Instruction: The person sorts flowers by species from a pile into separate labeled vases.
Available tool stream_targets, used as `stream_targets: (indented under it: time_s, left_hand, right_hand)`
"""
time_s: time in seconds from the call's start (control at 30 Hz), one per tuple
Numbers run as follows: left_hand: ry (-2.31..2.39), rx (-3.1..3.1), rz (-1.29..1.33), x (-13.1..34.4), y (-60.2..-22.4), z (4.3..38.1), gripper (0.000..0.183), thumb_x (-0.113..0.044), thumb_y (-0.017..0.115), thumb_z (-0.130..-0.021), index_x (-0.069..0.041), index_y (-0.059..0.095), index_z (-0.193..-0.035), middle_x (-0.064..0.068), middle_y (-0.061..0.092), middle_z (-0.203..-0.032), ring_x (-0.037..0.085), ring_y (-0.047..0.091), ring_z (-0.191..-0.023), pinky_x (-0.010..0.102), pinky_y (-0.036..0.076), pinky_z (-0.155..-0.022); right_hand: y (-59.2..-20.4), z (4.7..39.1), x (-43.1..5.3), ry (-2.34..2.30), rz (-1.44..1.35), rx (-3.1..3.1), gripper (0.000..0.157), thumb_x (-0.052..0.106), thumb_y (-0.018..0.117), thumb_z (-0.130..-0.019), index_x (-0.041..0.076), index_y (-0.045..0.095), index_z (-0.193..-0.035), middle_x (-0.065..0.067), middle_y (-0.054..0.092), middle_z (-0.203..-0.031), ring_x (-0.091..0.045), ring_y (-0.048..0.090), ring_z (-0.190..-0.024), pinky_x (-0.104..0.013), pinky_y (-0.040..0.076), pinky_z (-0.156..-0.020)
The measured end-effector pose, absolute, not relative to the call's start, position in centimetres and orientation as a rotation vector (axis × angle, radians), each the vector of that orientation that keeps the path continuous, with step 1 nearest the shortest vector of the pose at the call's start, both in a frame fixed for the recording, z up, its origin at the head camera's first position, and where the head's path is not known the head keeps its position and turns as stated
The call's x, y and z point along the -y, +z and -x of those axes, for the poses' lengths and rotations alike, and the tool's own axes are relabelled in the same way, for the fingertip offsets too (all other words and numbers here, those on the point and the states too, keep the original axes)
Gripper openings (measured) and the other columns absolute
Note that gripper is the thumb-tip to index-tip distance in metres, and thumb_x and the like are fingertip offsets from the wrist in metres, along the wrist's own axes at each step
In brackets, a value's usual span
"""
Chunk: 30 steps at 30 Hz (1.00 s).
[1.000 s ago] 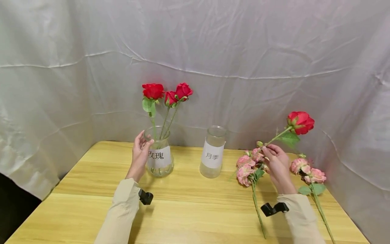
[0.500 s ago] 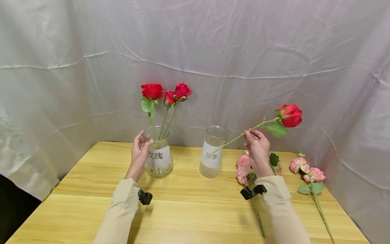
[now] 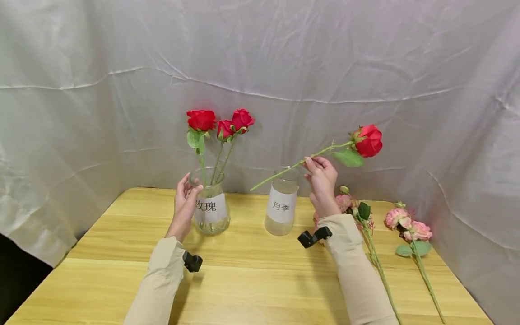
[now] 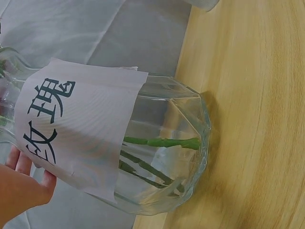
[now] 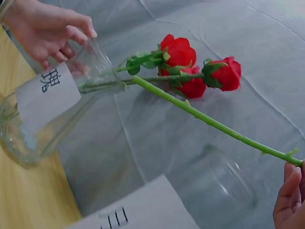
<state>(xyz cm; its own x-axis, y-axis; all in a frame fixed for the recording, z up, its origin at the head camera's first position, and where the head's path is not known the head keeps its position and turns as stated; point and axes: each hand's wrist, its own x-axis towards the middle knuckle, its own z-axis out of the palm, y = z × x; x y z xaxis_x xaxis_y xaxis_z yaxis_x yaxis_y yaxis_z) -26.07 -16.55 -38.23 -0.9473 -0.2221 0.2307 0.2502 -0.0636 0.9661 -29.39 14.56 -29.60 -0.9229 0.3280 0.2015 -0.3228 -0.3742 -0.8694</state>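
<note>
My right grip [image 3: 323, 183] pinches the rose [image 3: 367, 141] by its stem [image 5: 209, 119], tilted in the air near the jar [image 3: 280, 205], bare end toward the vase [image 3: 213, 208]. My left grip [image 3: 186, 205] curls round the vase's top, though how firmly I can't tell. Three more roses [image 3: 225, 130] stand in it.

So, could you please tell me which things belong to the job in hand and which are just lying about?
In the job, seemingly: right hand, its red rose, left hand, left vase, its three roses.
Apparently idle: pink flowers, right vase, cloth.
</note>
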Motion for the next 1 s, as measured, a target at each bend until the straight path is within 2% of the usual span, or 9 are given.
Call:
stream_targets:
  time_s: [0.27, 0.47, 1.0]
  left_hand:
    - [-2.073, 1.887, 0.033, 16.6, -38.3, 26.3, 0.065, -0.012, 0.051, -0.099, -0.008, 0.016, -0.153, 0.018, 0.036, -0.142, 0.024, 0.035, -0.129, 0.032, 0.027, -0.112]
    - [-2.081, 1.884, 0.029, 16.6, -38.3, 26.3, 0.064, -0.012, 0.05, -0.099, -0.008, 0.016, -0.153, 0.018, 0.036, -0.142, 0.023, 0.035, -0.129, 0.032, 0.027, -0.112]
    - [-2.079, 1.885, 0.014, 16.5, -38.3, 26.2, 0.064, -0.013, 0.051, -0.099, -0.008, 0.017, -0.153, 0.016, 0.036, -0.141, 0.023, 0.034, -0.131, 0.032, 0.026, -0.113]
  right_hand:
    - [-28.1, 30.3, -11.6, 2.304, 0.024, 1.437, 0.01, 0.001, 0.063, -0.092, 0.005, 0.054, -0.093, 0.0, 0.066, -0.081, -0.007, 0.064, -0.07, -0.016, 0.041, -0.051]
    - [-27.5, 30.9, -9.2, 2.271, -0.005, 1.449, 0.01, -0.001, 0.065, -0.09, 0.003, 0.056, -0.091, 0.001, 0.065, -0.076, -0.006, 0.064, -0.067, -0.014, 0.041, -0.047]
    - [-28.6, 31.1, -3.8, 2.206, -0.111, 1.518, 0.011, -0.007, 0.066, -0.087, 0.002, 0.059, -0.088, 0.001, 0.064, -0.075, -0.007, 0.063, -0.066, -0.016, 0.042, -0.047]
